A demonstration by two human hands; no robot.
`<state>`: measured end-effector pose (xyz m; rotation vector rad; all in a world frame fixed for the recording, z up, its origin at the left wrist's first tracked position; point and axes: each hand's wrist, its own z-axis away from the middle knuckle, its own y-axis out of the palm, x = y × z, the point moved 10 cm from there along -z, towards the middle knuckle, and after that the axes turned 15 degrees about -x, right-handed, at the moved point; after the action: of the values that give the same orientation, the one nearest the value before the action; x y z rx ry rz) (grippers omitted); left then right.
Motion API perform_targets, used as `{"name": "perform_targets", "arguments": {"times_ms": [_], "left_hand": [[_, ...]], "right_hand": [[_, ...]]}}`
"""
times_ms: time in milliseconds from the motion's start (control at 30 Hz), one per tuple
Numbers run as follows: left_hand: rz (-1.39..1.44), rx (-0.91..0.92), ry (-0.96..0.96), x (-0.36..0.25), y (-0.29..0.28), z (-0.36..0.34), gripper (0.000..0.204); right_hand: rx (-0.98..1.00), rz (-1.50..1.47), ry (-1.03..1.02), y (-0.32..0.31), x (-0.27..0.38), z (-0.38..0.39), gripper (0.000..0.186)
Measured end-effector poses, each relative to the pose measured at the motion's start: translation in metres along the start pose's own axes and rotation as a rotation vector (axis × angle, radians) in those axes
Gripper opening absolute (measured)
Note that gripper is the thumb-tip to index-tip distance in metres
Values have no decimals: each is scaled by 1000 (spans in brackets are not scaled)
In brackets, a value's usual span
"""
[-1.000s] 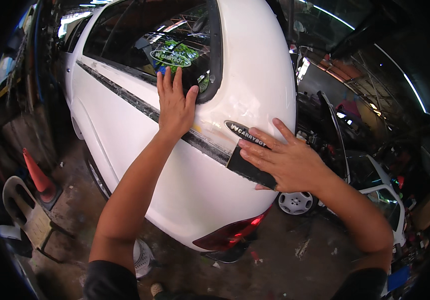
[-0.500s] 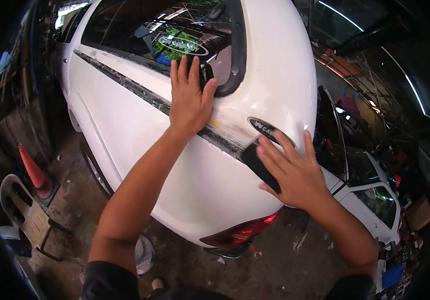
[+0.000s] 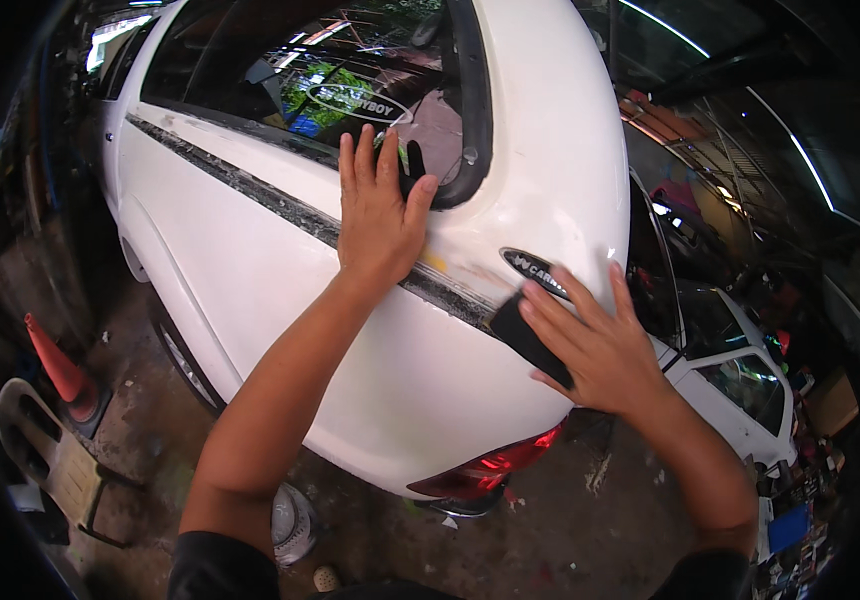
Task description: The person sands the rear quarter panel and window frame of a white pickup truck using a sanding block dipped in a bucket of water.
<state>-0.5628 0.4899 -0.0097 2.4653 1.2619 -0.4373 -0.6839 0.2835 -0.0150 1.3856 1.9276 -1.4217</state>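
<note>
- From where I stood, right hand (image 3: 600, 345) had swivelled; pad (image 3: 530, 342) now sat steeper on car (image 3: 400, 385), at strip's (image 3: 280, 203) rear end below badge (image 3: 530, 270). Mid-stroke, probably.
- Right fingers held pad.
- Left hand (image 3: 382, 215) stayed by window (image 3: 310, 60), fingers slightly parted, nothing held.

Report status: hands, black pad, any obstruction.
Left hand open on white vehicle. Right hand holding black pad against it. Oval badge close beside pad, partly covered by right hand.

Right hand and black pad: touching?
Touching. The head view shows the right hand laid over the black pad, covering part of its face, with no gap visible between them.
</note>
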Motion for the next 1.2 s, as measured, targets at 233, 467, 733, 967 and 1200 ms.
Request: {"name": "perform_targets", "arguments": {"times_ms": [233, 467, 733, 967, 1200], "left_hand": [[30, -26, -8, 7, -1, 3, 66], [85, -45, 18, -6, -6, 14, 66], [-133, -98, -138, 30, -160, 183, 67], [-704, 65, -691, 81, -319, 498, 57], [-1219, 184, -818, 12, -449, 686, 52]], "right_hand": [[47, -81, -100, -9, -13, 3, 56], [36, -189, -290, -8, -26, 15, 58], [54, -245, -322, 6, -66, 68, 74], [-79, -318, -454, 4, -55, 49, 62], [-228, -340, -490, 7, -52, 52, 61]]}}
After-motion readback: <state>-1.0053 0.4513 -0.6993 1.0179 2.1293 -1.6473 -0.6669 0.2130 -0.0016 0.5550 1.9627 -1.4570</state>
